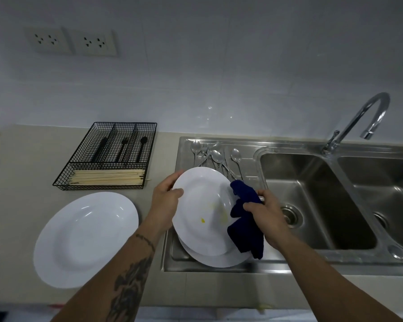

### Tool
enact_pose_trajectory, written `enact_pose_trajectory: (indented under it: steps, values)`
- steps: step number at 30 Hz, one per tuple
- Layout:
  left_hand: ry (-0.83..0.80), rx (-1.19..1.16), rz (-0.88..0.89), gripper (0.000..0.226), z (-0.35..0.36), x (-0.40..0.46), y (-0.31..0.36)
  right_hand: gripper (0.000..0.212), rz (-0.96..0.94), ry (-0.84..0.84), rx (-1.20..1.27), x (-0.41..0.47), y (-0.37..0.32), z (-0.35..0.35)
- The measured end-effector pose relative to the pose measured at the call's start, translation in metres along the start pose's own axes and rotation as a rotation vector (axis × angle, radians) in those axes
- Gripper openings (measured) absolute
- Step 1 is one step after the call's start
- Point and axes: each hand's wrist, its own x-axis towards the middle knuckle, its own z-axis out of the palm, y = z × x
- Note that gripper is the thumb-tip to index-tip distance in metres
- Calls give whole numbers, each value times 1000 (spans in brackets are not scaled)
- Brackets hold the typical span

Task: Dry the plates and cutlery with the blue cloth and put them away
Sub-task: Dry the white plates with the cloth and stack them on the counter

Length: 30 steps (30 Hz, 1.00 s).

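You're mid-dry on a plate [203,212]: left hand [166,196] grips its rim, tilted over the drainboard [172,252], right hand [269,217] bunches the cloth [246,219] at its right edge. Yellow specks remain, so wipe the face next. One plate lies underneath; spoons [215,155] look untouched.

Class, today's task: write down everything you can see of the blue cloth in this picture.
The blue cloth is dark navy, soft and thick-looking, bunched into loose folds. The right hand grips its upper part; the lower end hangs free. It lies against the right rim of the held plate, a white plate with yellowish smears, which the left hand holds tilted by its left edge above another white plate on the steel drainboard.
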Motion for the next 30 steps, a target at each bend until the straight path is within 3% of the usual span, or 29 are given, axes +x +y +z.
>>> enact_pose_trajectory:
  steps: [7,11,14,16,19,22,26,30]
  values:
    - [-29,-99,-49,57,17,-10,18,50,-466,72,-663,-3,-24,22]
    - [-25,-168,-16,59,29,-7,41,54,-739,-200,-1012,-22,-38,44]
    - [-45,-175,24,59,20,-1,57,58,-773,-257,-1367,-22,-34,29]
    - [-45,-161,22,58,17,-3,62,63,-716,-185,-1479,-16,-33,14]
    - [-96,-186,19,56,25,-10,64,86,-643,-14,-1478,-8,-38,3]
    - [-116,-226,8,55,38,-8,69,82,-667,70,-1276,3,-49,14]
    - [-93,-224,74,45,48,5,85,66,-809,-117,-1050,-9,-69,38]
    - [-2,-191,110,40,34,19,100,59,-895,-332,-1135,-26,-72,26]
